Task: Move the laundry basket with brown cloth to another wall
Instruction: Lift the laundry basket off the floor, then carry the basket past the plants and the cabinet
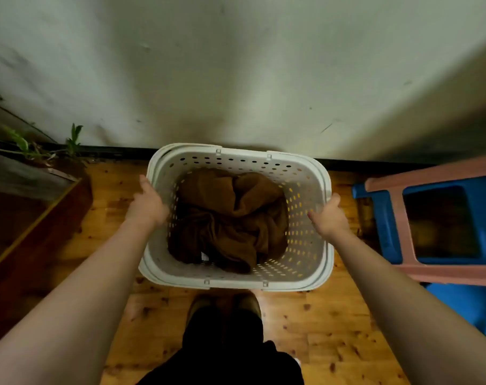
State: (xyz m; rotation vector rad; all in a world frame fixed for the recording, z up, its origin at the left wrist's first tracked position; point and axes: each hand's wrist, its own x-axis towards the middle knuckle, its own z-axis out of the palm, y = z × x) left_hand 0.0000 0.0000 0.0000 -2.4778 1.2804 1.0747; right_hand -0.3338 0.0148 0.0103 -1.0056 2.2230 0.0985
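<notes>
Two hands: both are reaching down to the white laundry basket (300,282), one at each side rim.
Left hand (148,205): it is lying over the left rim with the fingers wrapping the outer edge and the thumb pointing toward the wall; it is gripping the rim.
Right hand (329,215): it is sitting at the right rim, thumb inside against the perforated wall and fingers curling over the outside; whether it is clamping firmly or only touching, I cannot tell.
Basket: it is sitting on the wooden floor (333,329), its far edge just beside the black skirting of the pale wall (236,79).
Brown cloth (230,218): it is lying crumpled at the bottom of the basket.
Stools: a pink stool (397,184) is lying stacked over a blue stool (381,218), near the basket's right side.
Left side: a dark wooden box (50,215) with a small green plant (75,137) behind it is standing near the wall.
Feet: the person's shoes (247,304) are showing just behind the basket's near rim.
</notes>
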